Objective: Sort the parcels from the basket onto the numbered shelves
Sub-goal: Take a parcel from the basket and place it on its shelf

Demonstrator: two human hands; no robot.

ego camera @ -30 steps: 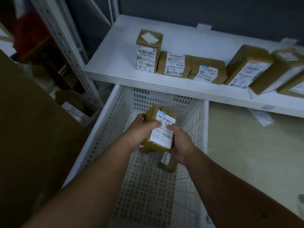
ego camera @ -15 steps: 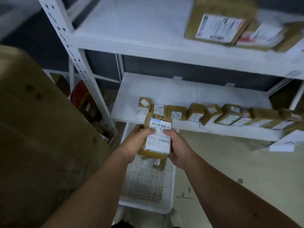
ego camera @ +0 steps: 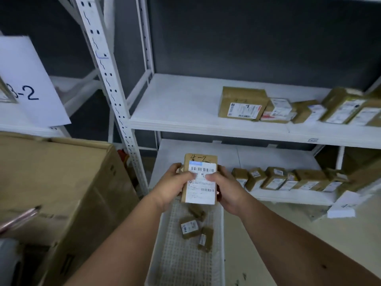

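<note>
A brown parcel (ego camera: 201,178) with a white barcode label and "4-2" handwritten on top is upright between both hands. My left hand (ego camera: 175,183) grips its left side and my right hand (ego camera: 227,191) its right side, thumbs on the label. Below them on the floor stands the white perforated basket (ego camera: 171,254) with three small brown parcels (ego camera: 189,227) inside. The middle shelf (ego camera: 175,112) carries several labelled parcels (ego camera: 242,104) on its right half. The lower shelf (ego camera: 268,159) holds a row of small parcels (ego camera: 275,178).
A large cardboard box (ego camera: 55,182) stands close on the left, with a pen (ego camera: 20,217) lying on it. A white sheet marked "3-2" (ego camera: 26,83) hangs on the left rack. A perforated white upright (ego camera: 111,83) separates the racks. White paper (ego camera: 342,207) lies at the lower shelf's right end.
The parcel came up out of the basket in both hands and now sits at lower-shelf height. The view has tilted up, showing the middle shelf and the "3-2" sign.
</note>
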